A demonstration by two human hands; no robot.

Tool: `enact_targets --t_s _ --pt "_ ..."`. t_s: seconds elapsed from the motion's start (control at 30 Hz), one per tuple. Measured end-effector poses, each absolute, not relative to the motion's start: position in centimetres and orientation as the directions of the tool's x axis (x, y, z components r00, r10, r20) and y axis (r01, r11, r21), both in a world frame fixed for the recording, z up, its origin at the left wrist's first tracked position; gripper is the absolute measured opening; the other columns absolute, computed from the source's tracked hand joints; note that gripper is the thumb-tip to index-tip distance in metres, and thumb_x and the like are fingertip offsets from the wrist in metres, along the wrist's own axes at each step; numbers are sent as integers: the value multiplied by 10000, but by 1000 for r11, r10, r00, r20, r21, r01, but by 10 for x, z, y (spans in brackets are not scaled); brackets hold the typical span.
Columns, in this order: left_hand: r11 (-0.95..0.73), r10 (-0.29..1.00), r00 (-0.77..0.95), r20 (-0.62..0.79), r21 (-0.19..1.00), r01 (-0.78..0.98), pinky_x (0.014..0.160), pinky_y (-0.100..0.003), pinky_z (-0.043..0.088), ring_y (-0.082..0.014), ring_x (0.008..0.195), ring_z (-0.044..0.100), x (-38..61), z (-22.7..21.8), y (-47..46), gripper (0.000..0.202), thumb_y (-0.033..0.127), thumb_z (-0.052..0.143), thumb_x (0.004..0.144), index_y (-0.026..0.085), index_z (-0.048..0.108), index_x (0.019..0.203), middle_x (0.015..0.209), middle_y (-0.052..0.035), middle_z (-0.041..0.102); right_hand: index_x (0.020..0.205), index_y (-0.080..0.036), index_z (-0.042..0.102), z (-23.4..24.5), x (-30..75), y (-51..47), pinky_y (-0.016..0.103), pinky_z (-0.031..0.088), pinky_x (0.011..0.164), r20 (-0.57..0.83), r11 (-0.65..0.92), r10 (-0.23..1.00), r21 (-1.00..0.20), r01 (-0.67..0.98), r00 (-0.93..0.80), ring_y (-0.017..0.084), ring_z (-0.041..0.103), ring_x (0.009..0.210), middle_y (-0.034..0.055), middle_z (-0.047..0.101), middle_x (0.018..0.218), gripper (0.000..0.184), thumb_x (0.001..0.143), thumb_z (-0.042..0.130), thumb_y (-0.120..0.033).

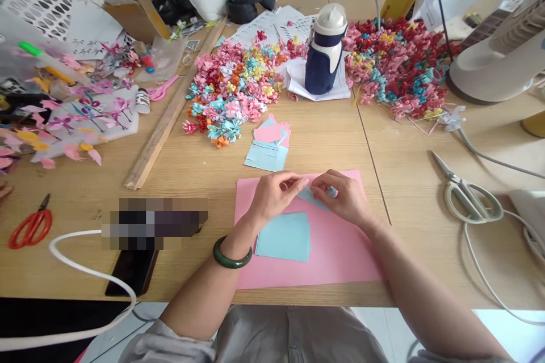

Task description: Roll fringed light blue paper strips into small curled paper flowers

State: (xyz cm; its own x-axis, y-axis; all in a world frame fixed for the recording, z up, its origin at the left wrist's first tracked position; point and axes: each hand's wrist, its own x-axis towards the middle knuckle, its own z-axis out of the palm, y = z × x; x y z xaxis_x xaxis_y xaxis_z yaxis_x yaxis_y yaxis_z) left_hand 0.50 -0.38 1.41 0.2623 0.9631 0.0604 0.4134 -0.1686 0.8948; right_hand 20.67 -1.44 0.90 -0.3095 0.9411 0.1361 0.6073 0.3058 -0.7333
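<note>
Over a pink sheet of paper, both of my hands work close together on a small light-blue paper piece. My left hand, a dark green bangle on its wrist, is closed in a pinch at the left end of that piece. Curled fingers of my right hand grip its other side, and part of the paper is hidden behind them. Just below lies a stack of light-blue paper rectangles. Beyond the sheet are slit blue papers and smaller pink papers.
Curled paper flowers pile up at the back, beside a dark blue bottle. Grey-handled scissors lie right; red-handled scissors lie left. A wooden strip, phone, white cable and fan base surround the work area.
</note>
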Motion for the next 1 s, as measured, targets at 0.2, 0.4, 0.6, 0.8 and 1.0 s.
enact_targets --t_s 0.2,0.4,0.6,0.8,1.0 --pt "-131 955 298 -11 882 452 629 -235 449 -137 653 611 5 14 -5 265 377 613 889 176 756 790 753 -19 748 917 -233 713 13 204 -17 281 510 683 192 335 939 -692 640 -284 128 644 696 34 662 865 122 896 612 -298" --pt "-8 940 324 -110 939 343 595 -224 447 -131 632 598 7 18 -6 336 421 579 908 162 758 789 700 -19 719 861 -216 701 15 197 -21 294 508 668 233 311 950 -719 621 -206 144 623 720 44 633 846 101 874 667 -310" --pt "26 948 295 -118 954 300 635 -238 496 -147 671 634 6 16 -5 318 440 605 890 166 763 862 785 -46 757 803 -213 668 14 199 -18 298 494 659 233 299 954 -742 601 -187 153 607 723 29 610 777 87 875 636 -249" --pt "-75 959 281 -26 937 341 672 -235 514 -146 700 669 10 15 -8 225 348 617 891 177 761 866 776 -29 757 818 -216 678 13 198 -19 303 504 689 224 284 959 -756 590 -174 152 618 732 39 636 816 89 873 651 -280" --pt "-70 965 263 -11 952 297 716 -246 536 -156 739 690 13 14 -11 228 363 627 890 177 755 861 795 -33 758 794 -214 655 11 195 -20 305 496 680 182 227 974 -802 552 -136 158 610 739 39 640 815 149 891 643 -326"
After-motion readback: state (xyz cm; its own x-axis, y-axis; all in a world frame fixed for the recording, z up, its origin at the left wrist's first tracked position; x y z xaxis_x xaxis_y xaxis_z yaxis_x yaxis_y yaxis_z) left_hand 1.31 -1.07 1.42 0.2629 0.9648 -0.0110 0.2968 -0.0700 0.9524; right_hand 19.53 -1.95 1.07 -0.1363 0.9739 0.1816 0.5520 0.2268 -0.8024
